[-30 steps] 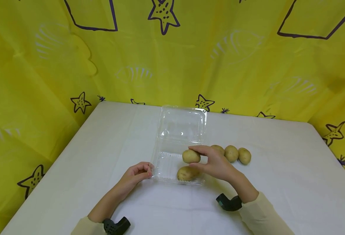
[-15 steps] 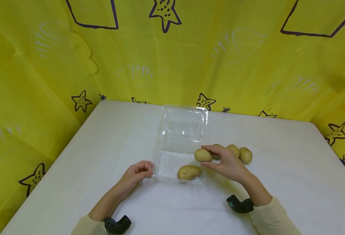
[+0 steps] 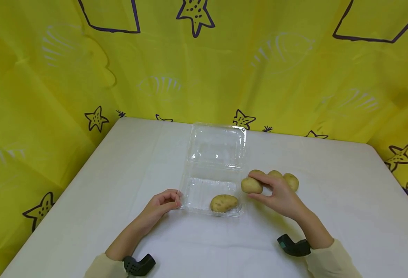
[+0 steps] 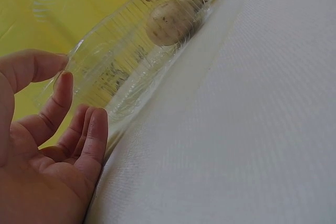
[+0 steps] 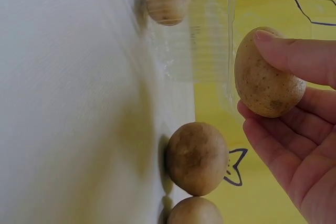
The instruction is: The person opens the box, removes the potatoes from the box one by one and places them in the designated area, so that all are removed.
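A clear plastic clamshell container [image 3: 198, 195] lies on the table with its hinged lid [image 3: 216, 144] folded back toward the far edge. One potato [image 3: 223, 203] rests inside the base, at the near right corner. At the left wall, my left hand [image 3: 165, 202] pinches the rim between thumb and index finger, while the other fingers curl below it in the left wrist view. My right hand [image 3: 281, 195] grips a second potato [image 3: 251, 185] between thumb and fingers. That potato is raised above the table, just right of the container's right wall.
Behind the right hand, a row of potatoes [image 3: 291, 181] sits on the white-covered table [image 3: 329, 208], partly hidden by that hand. A yellow patterned cloth [image 3: 204, 77] hangs along the back and sides. Both wrists wear black camera mounts [image 3: 294, 246].
My right hand has carried its potato rightward, from above the container to beyond its right wall. The potato in the base now shows fully. My left hand keeps its place at the rim.
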{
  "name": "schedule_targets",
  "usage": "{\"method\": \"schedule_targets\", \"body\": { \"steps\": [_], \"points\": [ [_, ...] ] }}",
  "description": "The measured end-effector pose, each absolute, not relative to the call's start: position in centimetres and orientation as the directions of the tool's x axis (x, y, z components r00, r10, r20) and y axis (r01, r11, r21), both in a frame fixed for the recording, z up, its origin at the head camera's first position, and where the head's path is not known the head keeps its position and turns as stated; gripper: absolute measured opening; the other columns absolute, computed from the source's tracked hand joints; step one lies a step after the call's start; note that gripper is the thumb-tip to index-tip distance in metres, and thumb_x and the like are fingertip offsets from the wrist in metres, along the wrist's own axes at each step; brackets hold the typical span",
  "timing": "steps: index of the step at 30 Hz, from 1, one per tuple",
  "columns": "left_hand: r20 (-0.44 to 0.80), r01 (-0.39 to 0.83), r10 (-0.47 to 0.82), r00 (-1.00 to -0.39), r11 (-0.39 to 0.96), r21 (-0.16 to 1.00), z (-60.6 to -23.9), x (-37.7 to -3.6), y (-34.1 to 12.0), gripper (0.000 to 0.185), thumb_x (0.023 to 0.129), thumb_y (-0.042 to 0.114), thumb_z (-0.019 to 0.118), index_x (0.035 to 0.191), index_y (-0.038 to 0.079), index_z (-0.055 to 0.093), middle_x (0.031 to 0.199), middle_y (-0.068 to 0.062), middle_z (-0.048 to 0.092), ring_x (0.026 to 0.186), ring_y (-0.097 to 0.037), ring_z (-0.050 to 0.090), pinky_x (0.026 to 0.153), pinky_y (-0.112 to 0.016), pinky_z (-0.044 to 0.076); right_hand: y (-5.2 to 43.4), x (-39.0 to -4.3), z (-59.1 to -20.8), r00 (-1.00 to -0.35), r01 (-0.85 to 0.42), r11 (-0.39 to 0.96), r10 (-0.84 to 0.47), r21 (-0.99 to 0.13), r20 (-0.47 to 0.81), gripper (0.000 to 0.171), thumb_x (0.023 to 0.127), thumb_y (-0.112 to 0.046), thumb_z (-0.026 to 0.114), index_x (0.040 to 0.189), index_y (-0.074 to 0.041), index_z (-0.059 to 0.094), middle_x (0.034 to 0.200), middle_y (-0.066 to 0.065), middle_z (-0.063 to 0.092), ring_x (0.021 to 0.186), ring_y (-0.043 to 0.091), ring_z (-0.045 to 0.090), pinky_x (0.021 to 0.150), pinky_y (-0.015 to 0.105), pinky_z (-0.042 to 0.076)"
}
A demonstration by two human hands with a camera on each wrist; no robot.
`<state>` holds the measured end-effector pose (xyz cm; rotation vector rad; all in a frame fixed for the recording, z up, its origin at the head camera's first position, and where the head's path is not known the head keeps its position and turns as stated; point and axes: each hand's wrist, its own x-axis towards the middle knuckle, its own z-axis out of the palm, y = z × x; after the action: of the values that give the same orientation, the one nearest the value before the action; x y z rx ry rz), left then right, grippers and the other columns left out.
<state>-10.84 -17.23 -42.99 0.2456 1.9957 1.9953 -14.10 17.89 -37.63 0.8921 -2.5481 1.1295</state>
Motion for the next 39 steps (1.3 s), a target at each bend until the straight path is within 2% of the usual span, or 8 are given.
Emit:
{"method": "schedule_targets", "body": {
  "steps": [5, 9, 16, 28, 39],
  "points": [
    [-0.095, -0.098, 0.338, -0.937, 0.009, 0.995, -43.0, -10.9, -17.2, 0.009, 0.088, 0.011, 0.058, 0.088, 0.003, 0.056, 0.114, -0.014, 0.047, 0.109, -0.025, 0.042, 0.084, -0.022, 0.040, 18.4, -14.0, -37.9, -0.796, -0.596, 0.480, -0.457, -0.644, 0.396, 0.046, 0.070, -0.003, 0.078, 0.112, -0.002, 0.062, 0.100, -0.002, 0.061, 0.088, 0.015, 0.051, 0.080, 0.017, 0.044],
    [-0.096, -0.099, 0.337, -0.936, 0.010, 0.995, -42.9, -10.8, -17.2, 0.010, 0.088, 0.012, 0.058, 0.089, 0.002, 0.056, 0.114, -0.014, 0.047, 0.108, -0.025, 0.043, 0.085, -0.022, 0.040, 18.6, -13.8, -37.9, -0.810, -0.577, 0.497, -0.445, -0.648, 0.380, 0.047, 0.071, -0.006, 0.078, 0.114, -0.001, 0.061, 0.105, 0.002, 0.061, 0.096, 0.013, 0.054, 0.083, 0.020, 0.045],
    [-0.092, -0.096, 0.342, -0.935, 0.004, 0.995, -42.8, -10.7, -17.1, 0.013, 0.088, 0.012, 0.058, 0.089, -0.001, 0.055, 0.113, -0.014, 0.046, 0.108, -0.025, 0.042, 0.086, -0.022, 0.040, 19.2, -13.4, -38.2, -0.845, -0.525, 0.550, -0.428, -0.650, 0.321, 0.047, 0.074, -0.011, 0.077, 0.116, 0.000, 0.061, 0.108, 0.005, 0.061, 0.096, 0.017, 0.057, 0.080, 0.035, 0.049],
    [-0.076, -0.084, 0.349, -0.934, -0.007, 0.996, -42.8, -10.7, -17.1, 0.012, 0.089, 0.011, 0.058, 0.089, 0.000, 0.055, 0.112, -0.014, 0.046, 0.108, -0.025, 0.043, 0.087, -0.022, 0.041, 19.9, -13.3, -38.9, -0.873, -0.476, 0.595, -0.409, -0.647, 0.266, 0.047, 0.073, -0.012, 0.078, 0.115, 0.000, 0.061, 0.106, 0.005, 0.062, 0.096, 0.022, 0.059, 0.080, 0.039, 0.048],
    [-0.069, -0.079, 0.355, -0.932, -0.014, 0.997, -42.7, -10.7, -17.2, 0.014, 0.089, 0.012, 0.059, 0.090, -0.001, 0.054, 0.113, -0.015, 0.046, 0.107, -0.023, 0.043, 0.086, -0.022, 0.041, 20.0, -13.4, -39.3, -0.861, -0.497, 0.620, -0.439, -0.608, 0.256, 0.046, 0.071, -0.009, 0.079, 0.112, 0.003, 0.061, 0.106, 0.008, 0.063, 0.096, 0.022, 0.059, 0.079, 0.039, 0.048]
  ]
}}
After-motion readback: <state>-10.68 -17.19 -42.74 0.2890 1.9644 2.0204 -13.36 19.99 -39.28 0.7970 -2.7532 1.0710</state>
